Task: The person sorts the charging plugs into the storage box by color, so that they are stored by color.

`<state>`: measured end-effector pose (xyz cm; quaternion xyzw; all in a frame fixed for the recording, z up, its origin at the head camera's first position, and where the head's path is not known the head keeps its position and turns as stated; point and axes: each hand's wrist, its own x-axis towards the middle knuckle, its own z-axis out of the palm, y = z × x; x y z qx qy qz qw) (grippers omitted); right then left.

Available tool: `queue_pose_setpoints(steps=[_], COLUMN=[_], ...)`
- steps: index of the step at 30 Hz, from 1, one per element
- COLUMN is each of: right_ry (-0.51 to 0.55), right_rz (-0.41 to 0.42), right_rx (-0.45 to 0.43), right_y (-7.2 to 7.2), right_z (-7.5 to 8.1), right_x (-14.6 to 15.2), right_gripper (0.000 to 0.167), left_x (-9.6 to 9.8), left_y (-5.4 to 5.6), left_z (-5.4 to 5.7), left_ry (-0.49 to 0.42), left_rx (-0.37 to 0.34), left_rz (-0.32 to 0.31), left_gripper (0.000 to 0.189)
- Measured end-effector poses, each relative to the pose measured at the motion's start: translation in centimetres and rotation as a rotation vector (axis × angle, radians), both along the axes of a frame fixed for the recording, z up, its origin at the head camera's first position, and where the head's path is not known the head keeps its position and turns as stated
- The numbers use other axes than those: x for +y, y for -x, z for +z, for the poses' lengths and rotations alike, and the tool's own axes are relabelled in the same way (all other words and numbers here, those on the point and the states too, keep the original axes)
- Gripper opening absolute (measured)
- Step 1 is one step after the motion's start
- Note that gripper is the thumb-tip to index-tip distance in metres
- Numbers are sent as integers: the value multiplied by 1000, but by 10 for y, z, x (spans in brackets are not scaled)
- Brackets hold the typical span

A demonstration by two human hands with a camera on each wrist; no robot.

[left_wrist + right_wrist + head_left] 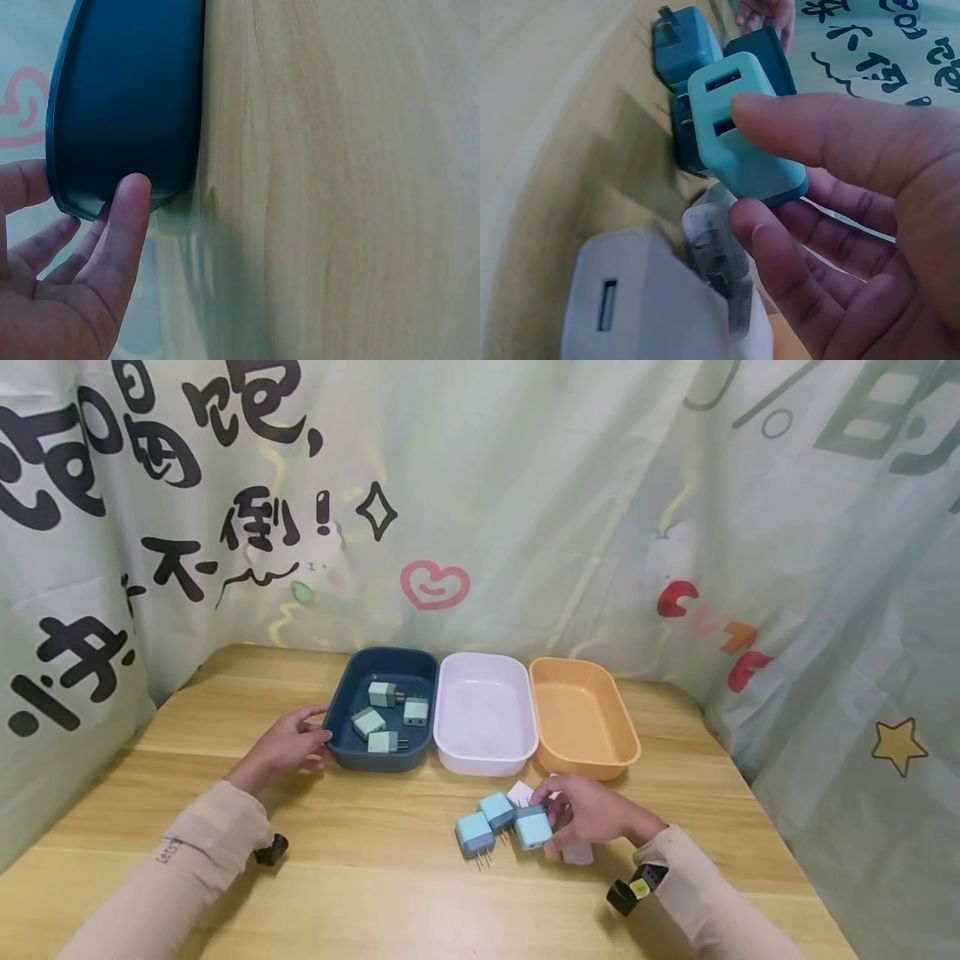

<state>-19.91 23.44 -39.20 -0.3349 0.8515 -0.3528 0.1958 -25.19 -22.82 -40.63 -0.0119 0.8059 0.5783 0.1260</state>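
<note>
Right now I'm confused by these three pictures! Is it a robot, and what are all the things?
No robot: it's a person with a bare left hand and right hand. The wide picture is taken from the head; the other two come from the left and right wrists. On the table sit a dark blue tray, a white tray and an orange tray. Four pale green chargers lie in the dark blue one. The left hand touches that tray's left side. The right hand's fingers pinch a light blue charger. Beside it are two more blue chargers and some white chargers.
</note>
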Motion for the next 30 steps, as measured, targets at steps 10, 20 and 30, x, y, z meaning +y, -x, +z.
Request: queue_pose_setpoints(steps=[10,20,30], right_ry=[37,88,121], right_rz=[-45,-104,-146], right_rx=[-11,11,9], right_y=[7,15,23], right_z=[8,16,19], right_x=[-5,-9,-16], right_gripper=[46,45,46], left_x=[0,3,0], left_y=[2,2,2], left_z=[2,3,1], left_ry=[18,9,42], left_rx=[-3,-3,-14], left_rz=[-1,-5,2], left_gripper=[61,61,61])
